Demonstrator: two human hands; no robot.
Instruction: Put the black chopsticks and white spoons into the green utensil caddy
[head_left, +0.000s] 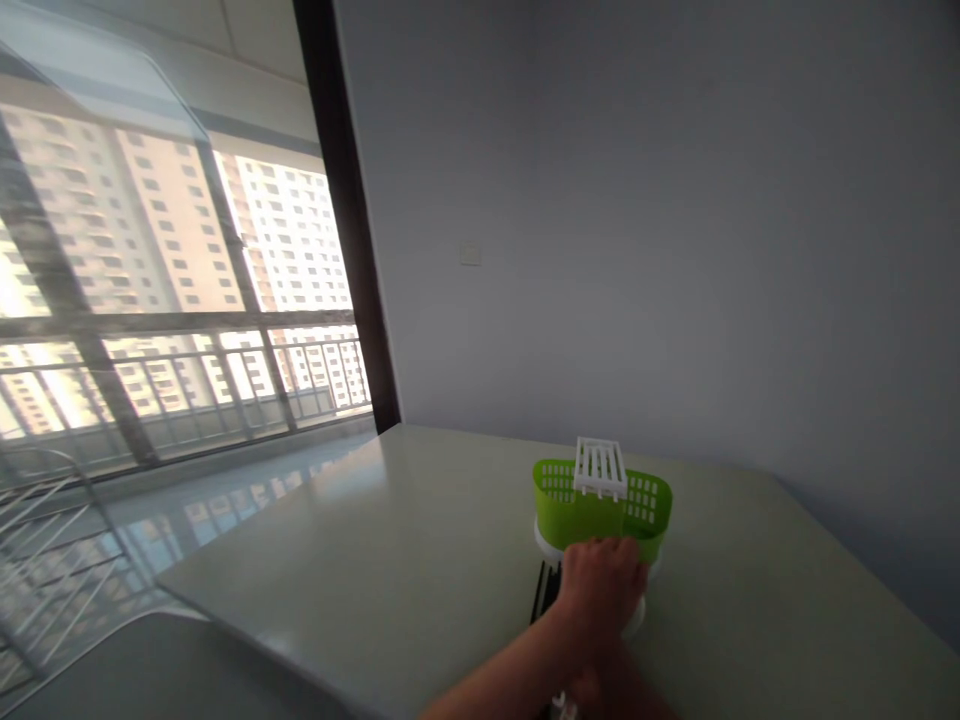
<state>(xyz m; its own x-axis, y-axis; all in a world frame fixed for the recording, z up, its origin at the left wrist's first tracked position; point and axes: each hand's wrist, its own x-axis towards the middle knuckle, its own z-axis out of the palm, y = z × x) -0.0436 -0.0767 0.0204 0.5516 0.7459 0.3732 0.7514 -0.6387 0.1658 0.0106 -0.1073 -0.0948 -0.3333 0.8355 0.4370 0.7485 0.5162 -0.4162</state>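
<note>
Two arms reach in from the bottom edge, and one green basket (581, 520) stands directly beyond the grip, with one white slatted rack (600, 466) perched on it, above the knuckles. The left hand (602, 580) is bent over the basket's near side, fingers curled in against it; whether they clasp the rim or only press there, I cannot tell. The right forearm (628, 682) passes below the left one, and the right hand is too overlapped and dim to make out, so its hold cannot be told. The left hand covers part of the basket's front; a white base (549, 542) shows under the green to the left of the grip, and one rounded white edge (636, 620) pokes out to its right, otherwise hidden. Just left of the wrist lie dark strips (546, 590), cut short by the arm, and small shiny bits (561, 706) under the forearm are blurred and cropped. All this is on one pale, glossy table (450, 520), spreading to both sides of the grip. Beyond it rises a plain grey wall (675, 250) with one switch plate (470, 254); far left of the grip are a window, a railing (180, 375) and tall buildings (172, 210).
</note>
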